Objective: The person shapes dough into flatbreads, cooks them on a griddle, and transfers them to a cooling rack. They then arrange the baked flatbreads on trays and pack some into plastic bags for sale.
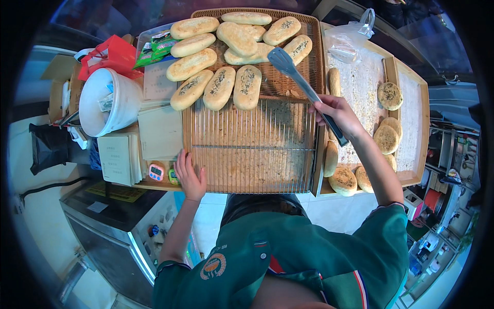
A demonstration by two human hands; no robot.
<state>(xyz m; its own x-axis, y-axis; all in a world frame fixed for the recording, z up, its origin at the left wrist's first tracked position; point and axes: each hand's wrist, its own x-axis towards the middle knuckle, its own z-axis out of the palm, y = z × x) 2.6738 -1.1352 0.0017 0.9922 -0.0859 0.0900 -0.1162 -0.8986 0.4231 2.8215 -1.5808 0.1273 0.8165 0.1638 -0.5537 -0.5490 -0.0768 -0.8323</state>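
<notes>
My right hand [337,114] is closed around the dark handle of a pair of metal tongs [301,78]. The tongs' head points up and left, over the wicker basket [280,85] and beside the seeded oval breads. Several long oval flatbreads [247,87], some with dark seeds on top, lie in and along the left of that basket. Below it a wire rack [252,149] covers a brown tray dotted with crumbs. My left hand [189,177] lies with fingers stretched at the rack's left edge, close to a small green timer [174,176]. No bread is between the tongs' tips.
Right of the rack stands a wooden tray [360,92] with round breads [386,139] and a clear plastic bag [347,41]. At left are stacked paper bags [121,157], a white bucket [110,103], a red bag [110,56] and a pink timer [156,172].
</notes>
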